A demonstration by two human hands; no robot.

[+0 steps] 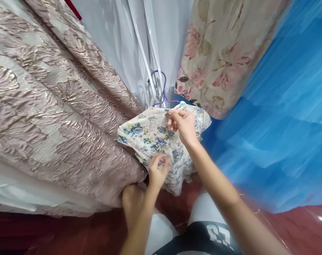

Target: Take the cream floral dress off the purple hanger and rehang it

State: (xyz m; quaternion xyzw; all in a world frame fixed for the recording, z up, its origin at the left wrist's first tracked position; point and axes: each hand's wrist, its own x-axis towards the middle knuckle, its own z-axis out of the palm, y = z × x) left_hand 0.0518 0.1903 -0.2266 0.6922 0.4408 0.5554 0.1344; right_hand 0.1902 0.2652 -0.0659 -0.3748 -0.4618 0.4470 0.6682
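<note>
A short-sleeved blouse (150, 132) with blue and yellow flowers on white hangs from a purple hanger (164, 88). At its neckline my right hand (184, 124) is closed, thumb and forefinger pinching the cloth edge. Lower down, my left hand (158, 171) is in front of the blouse, its fingers bent toward the thumb. Motion blurs those fingertips, so whether they grip the cloth is unclear. The blouse's wrinkled hem hangs below both hands.
Pink and gold textured fabric (57, 99) hangs along the left. White straps (141, 42) run down behind the hanger. A pink-flowered cloth (224, 60) and a blue cloth (283, 124) hang at the right. My legs are above the red tiled floor (177, 209).
</note>
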